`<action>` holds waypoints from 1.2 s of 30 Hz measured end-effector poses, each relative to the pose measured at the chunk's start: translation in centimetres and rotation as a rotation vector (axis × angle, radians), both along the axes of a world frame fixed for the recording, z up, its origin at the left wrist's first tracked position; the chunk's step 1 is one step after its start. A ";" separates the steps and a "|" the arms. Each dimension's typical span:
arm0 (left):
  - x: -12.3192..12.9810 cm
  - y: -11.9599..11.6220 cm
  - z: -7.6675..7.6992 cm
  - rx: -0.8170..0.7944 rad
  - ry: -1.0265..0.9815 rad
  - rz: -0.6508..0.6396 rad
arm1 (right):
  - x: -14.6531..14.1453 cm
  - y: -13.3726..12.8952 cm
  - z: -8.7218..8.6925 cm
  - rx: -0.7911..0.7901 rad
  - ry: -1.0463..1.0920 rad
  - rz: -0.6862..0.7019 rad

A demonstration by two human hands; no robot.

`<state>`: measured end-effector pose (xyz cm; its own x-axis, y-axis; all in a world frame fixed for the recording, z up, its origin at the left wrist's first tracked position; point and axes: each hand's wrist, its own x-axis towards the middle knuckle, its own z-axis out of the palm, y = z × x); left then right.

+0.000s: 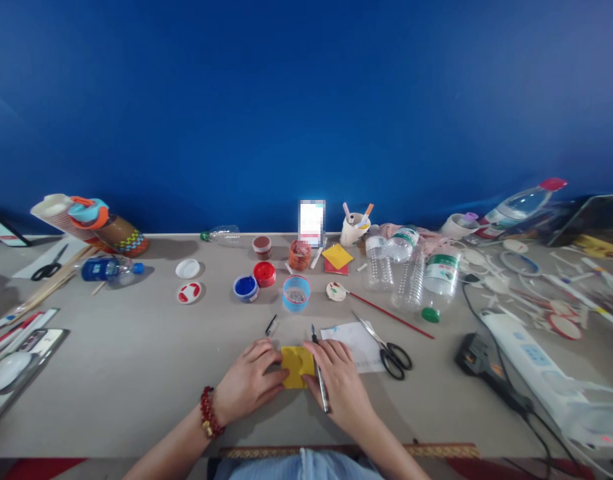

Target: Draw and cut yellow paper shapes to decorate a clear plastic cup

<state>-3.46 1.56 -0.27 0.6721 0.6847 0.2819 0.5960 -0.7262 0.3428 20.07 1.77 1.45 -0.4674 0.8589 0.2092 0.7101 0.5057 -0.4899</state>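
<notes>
Left hand [251, 375]: fingers pinching paper [296, 375] at 3 o'clock.
Right hand [337, 368]: clamping pen [322, 385], axis roughly 12-to-6; paper at 9.

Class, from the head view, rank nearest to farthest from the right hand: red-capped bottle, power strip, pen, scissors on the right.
1. Pen: in the right hand.
2. Scissors: just right of that hand.
3. Power strip: farther right.
4. Red-capped bottle: at the back right.
</notes>
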 end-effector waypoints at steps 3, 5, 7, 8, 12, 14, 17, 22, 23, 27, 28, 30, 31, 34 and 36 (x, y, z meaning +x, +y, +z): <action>0.0 0.0 -0.1 0.008 -0.004 0.002 | -0.1 -0.1 0.0 -0.039 0.011 -0.005; 0.1 0.0 -0.1 0.002 0.003 0.006 | -0.2 -0.1 0.0 -0.051 0.019 0.000; 0.0 0.0 -0.2 0.008 0.010 0.012 | -0.3 -0.2 0.0 -0.053 0.027 0.015; 0.1 0.0 -0.2 0.020 0.012 0.014 | -0.4 -0.3 0.0 -0.048 0.035 0.025; 0.1 -0.1 -0.4 0.059 0.013 0.024 | -0.9 -0.7 -0.5 -0.004 0.101 -0.009; 0.1 -0.1 -0.5 0.055 0.006 0.035 | -1.1 -1.0 -1.0 0.012 0.149 -0.070; 0.0 -0.4 -0.4 0.021 -0.032 0.051 | -0.9 -1.3 -1.5 0.015 0.264 -0.117; 0.0 -0.6 1.1 -0.252 -0.364 0.318 | 0.0 -1.4 -1.2 0.029 0.518 -0.213; 0.2 -0.5 1.5 -0.374 -0.442 0.356 | 0.1 -1.3 -1.0 -0.004 0.573 -0.237; 2.0 0.5 2.3 -0.832 -0.701 0.299 | 0.2 -0.8 -1.0 -0.145 0.764 -0.265; 2.6 0.7 2.3 -0.887 -0.761 0.288 | 0.1 -0.7 -1.1 -0.161 0.785 -0.263; 3.8 1.1 2.1 -0.987 -0.851 0.293 | 0.1 -0.5 -1.3 -0.169 0.793 -0.268; 4.3 1.2 1.9 -1.027 -0.880 0.308 | 0.1 -0.5 -1.4 -0.161 0.780 -0.269; 5.4 1.4 1.2 -1.087 -0.947 0.352 | 0.4 -0.4 -1.4 -0.087 0.677 -0.262; 5.7 1.4 0.8 -1.104 -0.985 0.347 | 0.8 -0.2 -1.2 -0.020 0.593 -0.248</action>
<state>2.28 2.93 0.55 0.2939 0.9265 -0.2349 -0.1060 0.2758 0.9553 20.91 1.53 0.27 -0.0643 0.9332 0.3536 0.4103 0.3477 -0.8430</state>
